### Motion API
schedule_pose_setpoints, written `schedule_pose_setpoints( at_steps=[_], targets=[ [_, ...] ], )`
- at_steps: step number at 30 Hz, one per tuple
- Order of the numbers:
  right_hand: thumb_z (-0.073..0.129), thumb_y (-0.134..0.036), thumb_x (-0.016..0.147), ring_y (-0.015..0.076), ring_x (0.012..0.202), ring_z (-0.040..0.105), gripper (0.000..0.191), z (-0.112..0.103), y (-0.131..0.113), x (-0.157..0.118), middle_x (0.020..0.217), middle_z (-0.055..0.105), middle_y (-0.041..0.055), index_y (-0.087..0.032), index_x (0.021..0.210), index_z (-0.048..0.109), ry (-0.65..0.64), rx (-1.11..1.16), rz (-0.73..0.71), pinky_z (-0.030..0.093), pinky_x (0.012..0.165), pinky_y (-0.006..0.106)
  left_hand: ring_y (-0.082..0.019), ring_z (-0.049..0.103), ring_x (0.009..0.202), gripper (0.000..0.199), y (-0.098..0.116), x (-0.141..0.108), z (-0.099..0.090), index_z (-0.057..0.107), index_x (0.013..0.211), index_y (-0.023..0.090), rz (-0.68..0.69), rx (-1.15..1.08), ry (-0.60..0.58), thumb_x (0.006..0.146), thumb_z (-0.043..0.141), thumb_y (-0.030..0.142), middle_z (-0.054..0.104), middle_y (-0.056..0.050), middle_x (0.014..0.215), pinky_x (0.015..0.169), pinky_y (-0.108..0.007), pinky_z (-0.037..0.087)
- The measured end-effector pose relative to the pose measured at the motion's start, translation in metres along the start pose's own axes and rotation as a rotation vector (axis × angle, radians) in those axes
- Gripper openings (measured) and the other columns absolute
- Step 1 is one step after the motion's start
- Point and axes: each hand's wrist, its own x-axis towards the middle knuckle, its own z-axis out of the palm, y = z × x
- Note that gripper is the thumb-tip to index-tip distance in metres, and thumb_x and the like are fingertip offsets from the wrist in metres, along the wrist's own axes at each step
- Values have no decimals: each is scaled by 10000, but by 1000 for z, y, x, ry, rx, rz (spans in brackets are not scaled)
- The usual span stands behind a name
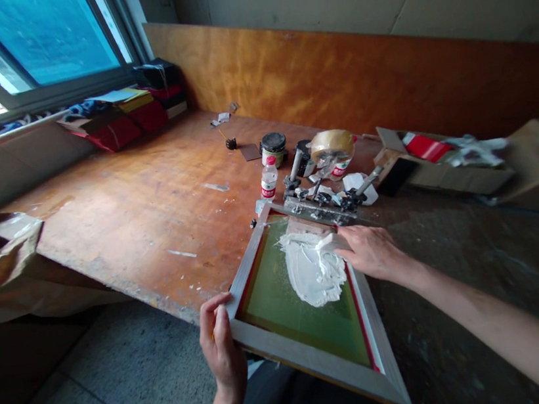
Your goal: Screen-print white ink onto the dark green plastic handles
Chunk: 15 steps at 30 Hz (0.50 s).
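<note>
A screen printing frame [316, 369] with a pale rim and green mesh lies tilted at the table's front edge. My left hand [222, 341] is closed around its near left corner. Thick white ink [315, 275] is spread over the upper right part of the mesh. At the far end of the mesh, my right hand [369, 250] is closed on the ink-smeared end of a squeegee [308, 225]; its brownish blade shows partly, the rest is coated in white. A metal hinge clamp [322, 207] with several knobs stands at the frame's far side.
Behind the frame stand a red-capped bottle [268, 179], a lidded jar [273, 150] and a tape roll [332, 146]. An open cardboard box [459, 173] sits at right. Red folders [116, 131] lie beneath the window. The table's worn edge [151, 300] runs at front left.
</note>
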Motion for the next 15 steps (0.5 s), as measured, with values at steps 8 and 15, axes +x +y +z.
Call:
schedule_pose_setpoints(
  at_steps=[8, 15],
  targets=[
    [533, -331, 857, 266, 828, 668, 156, -13, -6, -6, 883, 707, 92, -186, 879, 586, -130, 16, 114, 394, 637, 307, -175, 568, 840, 290, 2, 2, 3, 640, 851, 187, 30, -16, 24, 906, 439, 387, 627, -7, 849, 767, -262, 407],
    [589, -368, 822, 242, 804, 664, 180, -22, -1, -9, 882, 715, 69, -203, 886, 626, -113, 153, 127, 401, 631, 295, -194, 570, 857, 310, 0, 1, 2, 640, 866, 191, -24, -24, 3, 887, 452, 437, 637, -18, 869, 774, -277, 420]
  ],
)
